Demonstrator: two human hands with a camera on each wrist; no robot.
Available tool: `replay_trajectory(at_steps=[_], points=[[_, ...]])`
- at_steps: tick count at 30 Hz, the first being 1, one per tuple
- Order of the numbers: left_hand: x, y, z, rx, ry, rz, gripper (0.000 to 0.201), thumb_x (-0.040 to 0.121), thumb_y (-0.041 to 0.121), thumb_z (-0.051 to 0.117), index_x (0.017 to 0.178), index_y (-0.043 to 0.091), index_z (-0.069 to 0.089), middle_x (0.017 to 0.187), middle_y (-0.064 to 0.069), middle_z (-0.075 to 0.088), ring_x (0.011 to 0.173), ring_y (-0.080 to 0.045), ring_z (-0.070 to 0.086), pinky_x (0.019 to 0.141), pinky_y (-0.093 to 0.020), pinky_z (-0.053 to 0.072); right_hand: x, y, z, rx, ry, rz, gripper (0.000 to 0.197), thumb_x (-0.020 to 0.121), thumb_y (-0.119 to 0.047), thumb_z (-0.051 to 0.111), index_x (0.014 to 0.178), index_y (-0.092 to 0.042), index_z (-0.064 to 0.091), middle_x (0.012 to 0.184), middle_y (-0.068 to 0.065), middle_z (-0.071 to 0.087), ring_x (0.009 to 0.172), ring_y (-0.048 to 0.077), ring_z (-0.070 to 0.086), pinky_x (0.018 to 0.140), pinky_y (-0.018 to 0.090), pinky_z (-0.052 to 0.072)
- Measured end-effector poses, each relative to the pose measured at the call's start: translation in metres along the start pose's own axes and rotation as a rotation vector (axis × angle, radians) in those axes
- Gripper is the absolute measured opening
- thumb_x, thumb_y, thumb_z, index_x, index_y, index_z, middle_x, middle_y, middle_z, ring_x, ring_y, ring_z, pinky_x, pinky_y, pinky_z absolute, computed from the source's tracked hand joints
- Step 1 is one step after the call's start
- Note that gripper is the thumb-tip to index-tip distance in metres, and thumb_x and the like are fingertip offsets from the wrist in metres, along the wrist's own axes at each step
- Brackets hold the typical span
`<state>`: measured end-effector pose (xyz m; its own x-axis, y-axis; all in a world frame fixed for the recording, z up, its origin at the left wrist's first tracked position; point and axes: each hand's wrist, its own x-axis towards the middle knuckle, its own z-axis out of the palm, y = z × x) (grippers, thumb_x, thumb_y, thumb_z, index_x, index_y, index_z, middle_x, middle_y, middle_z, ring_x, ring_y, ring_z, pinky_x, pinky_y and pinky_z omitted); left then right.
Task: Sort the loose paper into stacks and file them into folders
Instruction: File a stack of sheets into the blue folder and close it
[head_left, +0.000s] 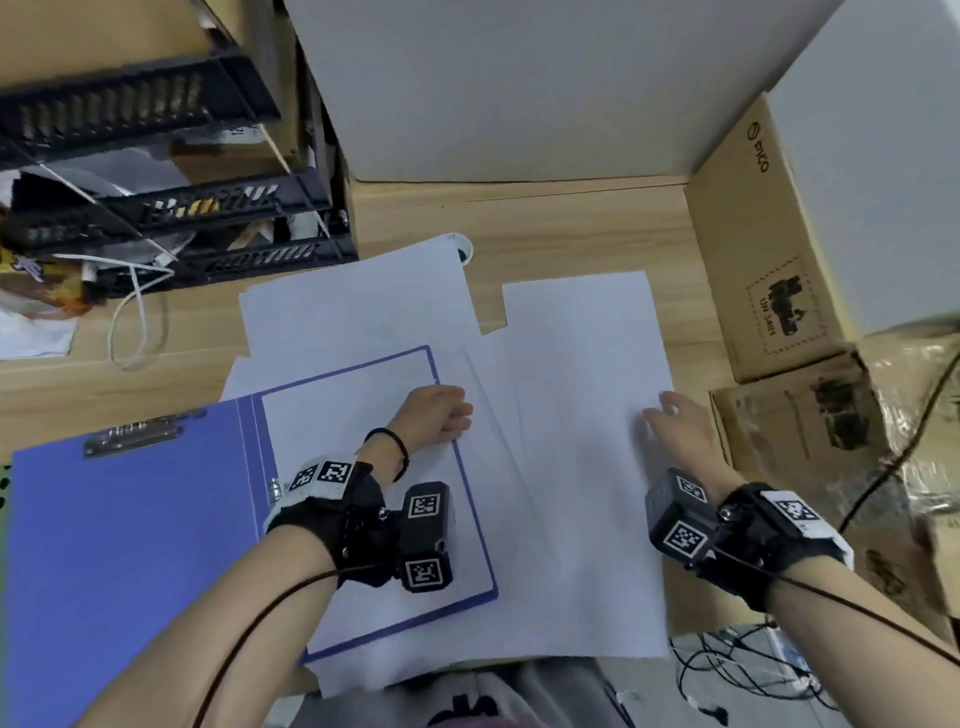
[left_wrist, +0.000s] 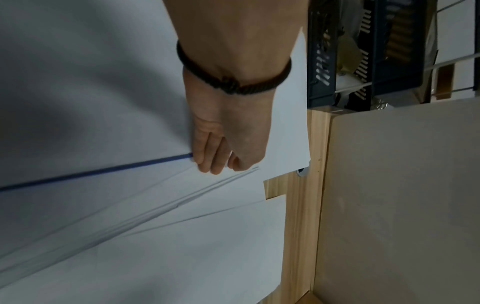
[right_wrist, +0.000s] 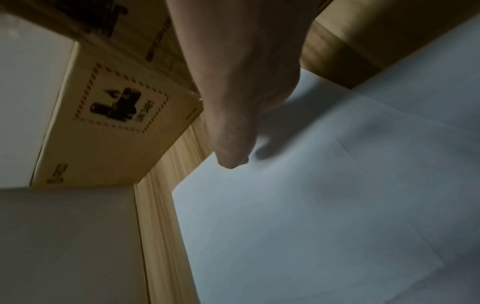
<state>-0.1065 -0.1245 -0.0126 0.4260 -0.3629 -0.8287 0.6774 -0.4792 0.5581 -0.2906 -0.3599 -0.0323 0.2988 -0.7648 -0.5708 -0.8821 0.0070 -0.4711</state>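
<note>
Head view: blue folder (head_left: 130, 519) open flat on desk (head_left: 519, 218), boxes (head_left: 769, 249) crowd right edge. White sheets (head_left: 582, 415) plain, long axis away from person. Left wrist view: left hand (left_wrist: 223, 133) fingers curled at folder edge, grip unclear. Right wrist view: right hand (right_wrist: 233, 115) relaxed, resting on top sheet.

blue folder (head_left: 130, 545), white paper (head_left: 587, 415), black trays (head_left: 156, 104)

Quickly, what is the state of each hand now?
Left hand: fingers curled at the blue folder edge; grip cannot be told.
Right hand: open, fingers on loose paper.
</note>
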Motion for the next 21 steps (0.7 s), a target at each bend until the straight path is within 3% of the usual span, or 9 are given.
replay_trajectory(at_steps=[2,3,5,10,12,14,16,18,21], points=[[0.007,0.002,0.009,-0.039,0.016,-0.034,0.018,0.095,0.015,0.053,0.110,0.005,0.056,0.098,-0.014,0.064,0.083,-0.022,0.063,0.077,-0.028,0.052,0.007,0.004,-0.003,0.053,-0.015,0.028,0.053,0.087,-0.015,0.055,0.139,-0.004,0.048,0.141,0.015,0.049,0.126,0.032,0.049,0.104,0.042,0.042],[0.010,0.003,0.013,-0.051,0.020,-0.049,0.021,0.095,0.016,0.055,0.112,0.004,0.056,0.098,-0.014,0.066,0.085,-0.022,0.065,0.080,-0.030,0.054,0.010,0.006,-0.004,0.082,-0.009,0.039,0.049,0.087,-0.012,0.055,0.135,-0.005,0.051,0.132,0.013,0.055,0.116,0.030,0.054,0.094,0.036,0.047],[0.016,0.005,0.021,-0.071,0.018,-0.065,0.021,0.094,0.017,0.057,0.111,0.004,0.058,0.097,-0.012,0.067,0.087,-0.022,0.066,0.084,-0.032,0.055,0.015,0.008,-0.004,0.129,0.004,0.063,0.038,0.088,-0.007,0.054,0.125,-0.005,0.057,0.108,0.007,0.060,0.095,0.024,0.056,0.073,0.028,0.043],[0.018,0.008,0.041,-0.022,-0.037,-0.056,0.006,0.093,0.013,0.059,0.089,0.009,0.061,0.088,-0.009,0.063,0.077,-0.018,0.063,0.080,-0.029,0.055,0.019,0.010,-0.007,0.236,0.014,0.137,0.039,0.090,-0.011,0.054,0.129,-0.012,0.054,0.113,0.006,0.059,0.106,0.026,0.059,0.087,0.034,0.047],[0.017,0.006,0.049,0.053,-0.088,-0.027,0.007,0.093,0.011,0.059,0.099,0.008,0.062,0.099,-0.010,0.066,0.084,-0.021,0.064,0.078,-0.030,0.056,0.017,0.010,-0.007,0.243,-0.025,0.173,0.041,0.087,-0.015,0.056,0.128,-0.017,0.054,0.117,0.007,0.060,0.103,0.027,0.058,0.084,0.033,0.046],[0.016,0.002,0.056,0.183,-0.114,0.024,0.025,0.092,0.013,0.061,0.117,0.007,0.059,0.113,-0.007,0.063,0.097,-0.022,0.062,0.080,-0.029,0.052,0.015,0.014,-0.003,0.297,-0.072,0.209,0.044,0.078,-0.021,0.059,0.121,-0.021,0.057,0.118,0.009,0.063,0.104,0.031,0.061,0.086,0.037,0.050],[0.014,-0.002,0.062,0.279,-0.108,0.059,0.039,0.092,0.015,0.062,0.129,0.007,0.054,0.118,-0.006,0.060,0.103,-0.021,0.058,0.088,-0.030,0.047,0.013,0.021,0.002,0.316,-0.121,0.200,0.033,0.075,-0.023,0.061,0.107,-0.021,0.062,0.106,0.009,0.066,0.092,0.028,0.060,0.073,0.033,0.049],[0.011,-0.003,0.062,0.315,-0.096,0.096,0.042,0.092,0.017,0.062,0.131,0.007,0.052,0.123,-0.007,0.059,0.108,-0.021,0.057,0.096,-0.032,0.045,0.009,0.024,0.007,0.344,-0.144,0.178,0.026,0.074,-0.029,0.062,0.099,-0.021,0.062,0.096,0.005,0.061,0.087,0.024,0.054,0.066,0.029,0.045],[0.005,0.002,0.050,0.335,-0.110,0.137,0.038,0.090,0.021,0.064,0.126,0.011,0.055,0.120,-0.006,0.062,0.109,-0.021,0.059,0.096,-0.032,0.047,-0.007,0.015,0.010,0.462,-0.103,0.138,0.042,0.067,-0.042,0.067,0.103,-0.023,0.059,0.093,-0.003,0.060,0.086,0.020,0.058,0.078,0.037,0.049]])
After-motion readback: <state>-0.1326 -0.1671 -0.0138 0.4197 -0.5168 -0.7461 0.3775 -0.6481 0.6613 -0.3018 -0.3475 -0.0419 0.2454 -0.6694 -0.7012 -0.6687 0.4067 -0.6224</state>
